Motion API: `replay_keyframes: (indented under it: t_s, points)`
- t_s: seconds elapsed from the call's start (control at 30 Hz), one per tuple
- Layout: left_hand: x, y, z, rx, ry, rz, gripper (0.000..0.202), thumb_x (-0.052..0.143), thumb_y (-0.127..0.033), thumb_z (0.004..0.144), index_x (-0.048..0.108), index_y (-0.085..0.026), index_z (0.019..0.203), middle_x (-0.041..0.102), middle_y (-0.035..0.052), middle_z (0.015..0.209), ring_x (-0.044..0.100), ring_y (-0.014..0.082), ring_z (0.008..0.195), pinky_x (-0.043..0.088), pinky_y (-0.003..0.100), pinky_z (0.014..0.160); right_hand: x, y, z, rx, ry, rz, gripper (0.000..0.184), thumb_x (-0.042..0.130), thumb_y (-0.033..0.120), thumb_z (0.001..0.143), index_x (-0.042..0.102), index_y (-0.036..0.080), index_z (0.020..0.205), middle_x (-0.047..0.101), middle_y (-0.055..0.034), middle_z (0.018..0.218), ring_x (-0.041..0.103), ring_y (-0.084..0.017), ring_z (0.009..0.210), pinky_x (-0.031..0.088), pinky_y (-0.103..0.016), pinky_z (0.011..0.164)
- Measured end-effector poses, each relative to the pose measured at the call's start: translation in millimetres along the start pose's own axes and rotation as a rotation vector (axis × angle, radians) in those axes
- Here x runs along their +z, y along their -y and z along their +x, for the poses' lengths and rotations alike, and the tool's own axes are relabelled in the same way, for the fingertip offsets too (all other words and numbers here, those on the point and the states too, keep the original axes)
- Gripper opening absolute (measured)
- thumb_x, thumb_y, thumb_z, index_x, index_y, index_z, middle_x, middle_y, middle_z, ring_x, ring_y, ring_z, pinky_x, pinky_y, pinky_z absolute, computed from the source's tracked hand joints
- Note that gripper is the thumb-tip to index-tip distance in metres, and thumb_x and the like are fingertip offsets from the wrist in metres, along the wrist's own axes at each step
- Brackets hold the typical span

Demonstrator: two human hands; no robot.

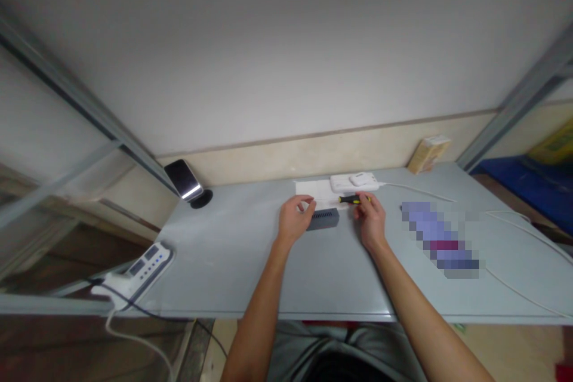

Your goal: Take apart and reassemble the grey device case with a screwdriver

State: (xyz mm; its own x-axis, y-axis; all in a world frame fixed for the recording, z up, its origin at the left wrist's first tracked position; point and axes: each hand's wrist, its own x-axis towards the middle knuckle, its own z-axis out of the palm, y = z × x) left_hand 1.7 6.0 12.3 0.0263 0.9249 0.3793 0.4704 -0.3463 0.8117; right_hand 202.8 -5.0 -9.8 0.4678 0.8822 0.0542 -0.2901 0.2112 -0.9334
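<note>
A small dark grey box lies on the grey table, partly on a white sheet of paper. My left hand rests against the box's left end, fingers curled on it. My right hand sits just right of the box with its fingers closed around a black-and-yellow screwdriver, which points left above the box.
A white device with a white cable lies behind the paper. A phone on a black stand is at the back left, a power strip at the left edge, a yellow carton at the back right.
</note>
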Motion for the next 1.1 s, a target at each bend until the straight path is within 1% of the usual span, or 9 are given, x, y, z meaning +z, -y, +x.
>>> replay_keyframes:
  t_s: [0.13, 0.3, 0.47, 0.67, 0.87, 0.97, 1.1]
  points:
    - [3.7, 5.3, -1.1, 0.009, -0.043, 0.007, 0.015, 0.064, -0.03, 0.087, 0.075, -0.02, 0.084, 0.073, 0.002, 0.08, 0.057, 0.0145, 0.068, 0.05, 0.029, 0.076, -1.1, -1.7, 0.5, -0.013, 0.007, -0.037, 0.04, 0.073, 0.057, 0.074, 0.067, 0.021, 0.09, 0.06, 0.0025, 0.063, 0.041, -0.009, 0.047, 0.03, -0.024, 0.044]
    - [1.7, 7.0, -1.0, 0.032, -0.027, -0.004, 0.014, 0.065, -0.03, 0.086, 0.074, -0.02, 0.084, 0.073, 0.0015, 0.083, 0.056, 0.0137, 0.068, 0.049, 0.028, 0.076, -2.5, -2.9, 0.8, -0.018, 0.009, -0.049, 0.042, 0.073, 0.059, 0.074, 0.068, 0.021, 0.091, 0.059, 0.0022, 0.064, 0.042, -0.009, 0.049, 0.031, -0.024, 0.045]
    - [0.9, 4.4, -1.0, 0.021, -0.016, -0.027, 0.012, 0.067, -0.028, 0.086, 0.074, -0.021, 0.081, 0.072, 0.0003, 0.081, 0.057, 0.0133, 0.067, 0.049, 0.027, 0.074, -1.8, -1.0, -0.4, -0.013, 0.017, -0.062, 0.038, 0.073, 0.056, 0.075, 0.067, 0.021, 0.09, 0.057, 0.0029, 0.064, 0.041, -0.01, 0.049, 0.03, -0.024, 0.046]
    - [-2.1, 6.4, -2.8, 0.054, -0.008, -0.075, 0.01, 0.067, -0.025, 0.087, 0.076, -0.02, 0.089, 0.073, 0.0016, 0.084, 0.058, 0.0137, 0.069, 0.051, 0.028, 0.076, -1.7, 0.3, -0.4, 0.003, 0.019, -0.042, 0.036, 0.074, 0.054, 0.075, 0.068, 0.021, 0.09, 0.057, 0.0027, 0.063, 0.042, -0.01, 0.049, 0.03, -0.025, 0.047]
    - [-4.0, 7.8, -4.4, 0.147, -0.02, -0.095, 0.012, 0.066, -0.026, 0.091, 0.077, -0.022, 0.09, 0.072, 0.0029, 0.083, 0.059, 0.0155, 0.072, 0.051, 0.03, 0.078, -4.6, -3.3, 0.8, -0.019, 0.035, -0.056, 0.035, 0.072, 0.053, 0.078, 0.068, 0.021, 0.092, 0.058, 0.0025, 0.064, 0.042, -0.01, 0.049, 0.03, -0.025, 0.047]
    - [-3.7, 7.8, -4.9, 0.167, -0.032, -0.075, 0.013, 0.066, -0.027, 0.092, 0.077, -0.022, 0.091, 0.073, 0.0037, 0.085, 0.06, 0.016, 0.074, 0.051, 0.031, 0.078, -3.4, -1.2, 0.1, -0.019, 0.025, -0.048, 0.036, 0.074, 0.052, 0.077, 0.068, 0.021, 0.091, 0.057, 0.0027, 0.064, 0.043, -0.01, 0.05, 0.031, -0.024, 0.047]
    - [-3.1, 7.4, -6.3, 0.187, -0.044, -0.037, 0.011, 0.066, -0.025, 0.093, 0.076, -0.021, 0.092, 0.073, 0.0035, 0.086, 0.061, 0.0161, 0.076, 0.05, 0.031, 0.079, -0.6, 4.0, -2.3, -0.031, 0.008, -0.047, 0.038, 0.076, 0.054, 0.073, 0.067, 0.02, 0.089, 0.057, 0.0034, 0.063, 0.042, -0.01, 0.049, 0.031, -0.024, 0.047]
